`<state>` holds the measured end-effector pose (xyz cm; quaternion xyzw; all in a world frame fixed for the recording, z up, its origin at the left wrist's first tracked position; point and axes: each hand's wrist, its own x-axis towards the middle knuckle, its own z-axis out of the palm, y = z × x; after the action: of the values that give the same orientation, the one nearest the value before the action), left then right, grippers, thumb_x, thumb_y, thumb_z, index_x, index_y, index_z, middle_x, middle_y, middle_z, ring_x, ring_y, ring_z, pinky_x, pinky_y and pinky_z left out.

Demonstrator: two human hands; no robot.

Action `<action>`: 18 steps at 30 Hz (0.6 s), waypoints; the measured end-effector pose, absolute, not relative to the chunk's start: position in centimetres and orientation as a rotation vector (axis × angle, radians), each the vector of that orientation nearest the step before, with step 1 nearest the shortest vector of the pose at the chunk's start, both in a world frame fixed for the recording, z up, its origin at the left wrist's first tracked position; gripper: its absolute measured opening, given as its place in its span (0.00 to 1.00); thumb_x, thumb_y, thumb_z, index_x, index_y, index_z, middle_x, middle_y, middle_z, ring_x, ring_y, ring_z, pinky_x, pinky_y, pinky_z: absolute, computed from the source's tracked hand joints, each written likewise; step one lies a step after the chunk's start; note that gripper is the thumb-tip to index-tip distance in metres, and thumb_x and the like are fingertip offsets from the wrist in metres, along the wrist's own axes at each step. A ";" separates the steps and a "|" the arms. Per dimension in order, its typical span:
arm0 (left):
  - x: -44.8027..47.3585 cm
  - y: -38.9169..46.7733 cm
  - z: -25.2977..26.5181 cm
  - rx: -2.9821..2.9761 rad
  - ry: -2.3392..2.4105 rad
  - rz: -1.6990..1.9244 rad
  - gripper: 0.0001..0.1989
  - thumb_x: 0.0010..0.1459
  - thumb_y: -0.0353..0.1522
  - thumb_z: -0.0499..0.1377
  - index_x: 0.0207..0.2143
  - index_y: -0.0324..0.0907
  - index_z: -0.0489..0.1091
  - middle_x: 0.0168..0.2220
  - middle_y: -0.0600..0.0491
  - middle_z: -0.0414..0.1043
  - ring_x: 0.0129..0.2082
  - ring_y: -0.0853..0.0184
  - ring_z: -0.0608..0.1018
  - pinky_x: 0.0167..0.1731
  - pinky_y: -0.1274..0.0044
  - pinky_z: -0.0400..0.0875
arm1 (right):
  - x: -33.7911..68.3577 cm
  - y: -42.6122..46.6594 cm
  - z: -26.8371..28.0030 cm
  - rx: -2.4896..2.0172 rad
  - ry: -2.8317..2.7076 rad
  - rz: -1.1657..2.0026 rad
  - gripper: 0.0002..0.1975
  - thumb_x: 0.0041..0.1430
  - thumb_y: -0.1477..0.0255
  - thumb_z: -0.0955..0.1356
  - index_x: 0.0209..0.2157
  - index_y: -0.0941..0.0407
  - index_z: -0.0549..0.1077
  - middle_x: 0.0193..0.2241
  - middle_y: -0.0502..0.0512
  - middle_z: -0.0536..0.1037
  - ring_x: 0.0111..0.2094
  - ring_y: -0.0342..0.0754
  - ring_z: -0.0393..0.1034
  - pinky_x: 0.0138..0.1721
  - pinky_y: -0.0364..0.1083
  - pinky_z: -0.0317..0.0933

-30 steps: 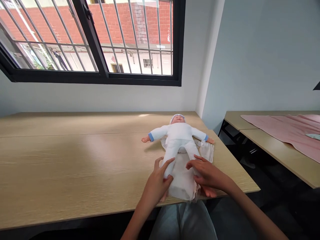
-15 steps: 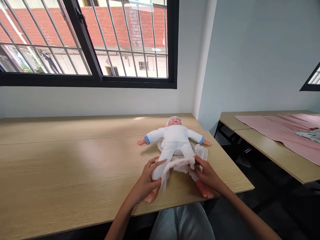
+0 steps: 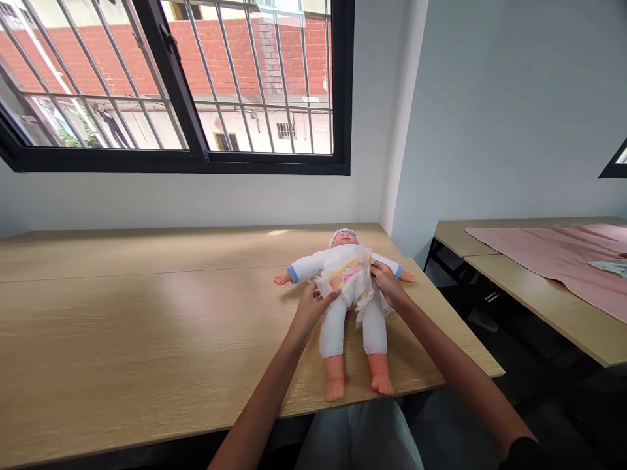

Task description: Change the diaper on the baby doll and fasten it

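Note:
A baby doll (image 3: 334, 333) in a white suit with blue cuffs and a cap lies on its back on the table, feet toward me. A white diaper (image 3: 347, 273) with a yellow and pink print on its front is folded up between the legs and over the belly. At the diaper's left edge, my left hand (image 3: 310, 309) has its thumb and fingers closed on the material. My right hand (image 3: 389, 287) pinches the upper right edge near the doll's waist. Part of the diaper beneath the doll is hidden.
The doll lies on a wooden table (image 3: 161, 339), close to its right front corner. Across a gap to the right stands another table with a pink cloth (image 3: 553, 254) on it. A barred window (image 3: 264, 85) is in the wall behind.
Both hands have moved up from the doll's lower legs to its waist. The diaper's front flap has been drawn up over the belly, and the doll's legs now lie closer together.

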<state>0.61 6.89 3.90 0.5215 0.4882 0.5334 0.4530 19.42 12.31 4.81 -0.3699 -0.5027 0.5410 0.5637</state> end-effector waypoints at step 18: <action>1.0 13.6 5.4 1.294 1.153 1.439 0.19 0.34 0.42 0.69 0.22 0.41 0.65 0.16 0.61 0.61 0.17 0.75 0.63 0.17 0.82 0.56 | 19.4 13.6 1.1 -0.842 -1.239 0.839 0.30 0.50 0.53 0.70 0.51 0.55 0.69 0.48 0.58 0.75 0.52 0.54 0.67 0.58 0.53 0.57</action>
<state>0.97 13.61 5.42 0.5184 0.4621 0.5769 0.4299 19.45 13.58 1.06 -0.3710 -0.5462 0.3699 0.6536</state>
